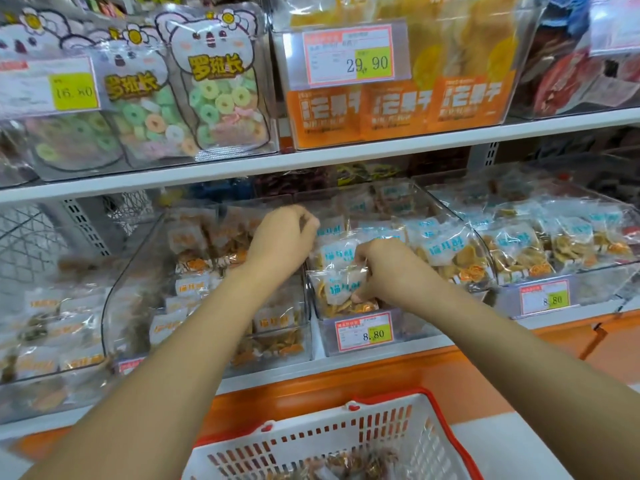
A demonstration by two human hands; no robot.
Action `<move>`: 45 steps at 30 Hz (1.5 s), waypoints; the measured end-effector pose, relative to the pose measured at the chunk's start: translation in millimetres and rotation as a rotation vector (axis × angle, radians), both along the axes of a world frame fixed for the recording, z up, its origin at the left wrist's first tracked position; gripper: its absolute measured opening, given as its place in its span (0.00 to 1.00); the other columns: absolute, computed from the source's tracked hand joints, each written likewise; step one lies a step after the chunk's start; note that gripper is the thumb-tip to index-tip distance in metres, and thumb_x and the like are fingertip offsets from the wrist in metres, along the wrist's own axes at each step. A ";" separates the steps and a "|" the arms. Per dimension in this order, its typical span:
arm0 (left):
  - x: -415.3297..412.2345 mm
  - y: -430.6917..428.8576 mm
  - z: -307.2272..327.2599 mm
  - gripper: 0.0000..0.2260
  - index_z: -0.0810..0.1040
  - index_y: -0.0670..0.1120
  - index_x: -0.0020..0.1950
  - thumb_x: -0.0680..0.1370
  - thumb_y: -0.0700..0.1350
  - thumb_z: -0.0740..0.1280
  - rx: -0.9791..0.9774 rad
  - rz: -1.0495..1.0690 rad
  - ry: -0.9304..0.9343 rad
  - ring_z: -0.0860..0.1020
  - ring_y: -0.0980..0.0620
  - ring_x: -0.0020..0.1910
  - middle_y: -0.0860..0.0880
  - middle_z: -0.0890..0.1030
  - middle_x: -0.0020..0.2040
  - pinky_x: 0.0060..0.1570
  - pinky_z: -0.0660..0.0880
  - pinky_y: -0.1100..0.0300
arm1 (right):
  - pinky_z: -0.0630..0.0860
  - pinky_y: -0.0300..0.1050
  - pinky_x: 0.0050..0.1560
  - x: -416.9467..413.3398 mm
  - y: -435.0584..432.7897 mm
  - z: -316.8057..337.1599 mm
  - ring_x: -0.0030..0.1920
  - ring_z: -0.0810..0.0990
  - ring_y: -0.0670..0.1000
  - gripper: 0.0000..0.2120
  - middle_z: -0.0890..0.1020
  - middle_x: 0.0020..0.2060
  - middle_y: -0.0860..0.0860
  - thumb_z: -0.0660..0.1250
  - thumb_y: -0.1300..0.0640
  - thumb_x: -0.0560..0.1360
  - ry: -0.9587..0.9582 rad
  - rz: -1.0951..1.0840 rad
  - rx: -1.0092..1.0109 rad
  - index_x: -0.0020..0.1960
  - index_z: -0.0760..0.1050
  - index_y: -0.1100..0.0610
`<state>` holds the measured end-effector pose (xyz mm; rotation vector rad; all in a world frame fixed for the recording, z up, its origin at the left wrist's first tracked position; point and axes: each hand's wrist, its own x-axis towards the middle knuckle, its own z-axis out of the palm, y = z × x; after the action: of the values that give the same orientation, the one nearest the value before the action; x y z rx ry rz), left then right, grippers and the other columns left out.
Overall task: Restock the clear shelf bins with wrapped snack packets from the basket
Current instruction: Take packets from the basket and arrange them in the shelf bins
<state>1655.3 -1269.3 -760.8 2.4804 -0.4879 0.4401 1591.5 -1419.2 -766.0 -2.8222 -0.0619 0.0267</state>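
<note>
Snack packet (pixel 337 284) seems light, crinkly, slippery; our right hand (pixel 391 268) pinches its edge; what our left hand (pixel 282 239) holds we cannot tell.

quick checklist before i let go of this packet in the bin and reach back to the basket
1. Right hand grips packet: ok.
2. Packet's blue label matches those in bin: ok.
3. Packet is over the bin's front: ok.
4. Room left in bin: cannot tell.
5. Left hand free: cannot tell, fingers curled.
6. Basket has stock: ok.
</note>
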 end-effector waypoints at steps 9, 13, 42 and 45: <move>-36.2 -23.3 -33.5 0.31 0.67 0.49 0.71 0.74 0.66 0.61 0.487 -0.282 -0.070 0.65 0.51 0.70 0.51 0.69 0.71 0.69 0.55 0.59 | 0.70 0.40 0.49 -3.5 -52.8 34.1 0.56 0.75 0.51 0.22 0.81 0.54 0.48 0.77 0.52 0.67 0.117 0.079 -0.446 0.60 0.77 0.52; -31.9 -26.9 -31.4 0.27 0.67 0.49 0.72 0.76 0.60 0.64 0.537 -0.276 -0.109 0.64 0.50 0.71 0.50 0.68 0.72 0.70 0.54 0.59 | 0.73 0.40 0.45 12.2 -53.1 17.1 0.50 0.80 0.53 0.10 0.82 0.45 0.50 0.74 0.58 0.69 0.099 0.065 -0.432 0.50 0.81 0.53; -210.3 158.6 -321.2 0.19 0.71 0.43 0.67 0.76 0.36 0.64 0.563 0.081 1.078 0.75 0.50 0.56 0.45 0.74 0.63 0.53 0.73 0.61 | 0.72 0.36 0.37 -174.9 11.6 -319.1 0.38 0.74 0.47 0.32 0.76 0.42 0.50 0.56 0.68 0.78 1.004 0.138 -0.161 0.78 0.49 0.55; -215.0 159.7 -324.9 0.16 0.73 0.42 0.65 0.77 0.34 0.63 0.695 0.040 1.009 0.76 0.47 0.59 0.43 0.76 0.63 0.58 0.72 0.58 | 0.65 0.35 0.31 -183.5 7.5 -323.0 0.30 0.65 0.45 0.38 0.72 0.36 0.49 0.56 0.70 0.77 1.073 0.104 -0.160 0.78 0.40 0.50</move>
<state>1440.3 -1109.6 -1085.7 2.9035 -0.1593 -1.1171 1408.0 -1411.7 -1089.1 -2.5565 0.0431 1.5677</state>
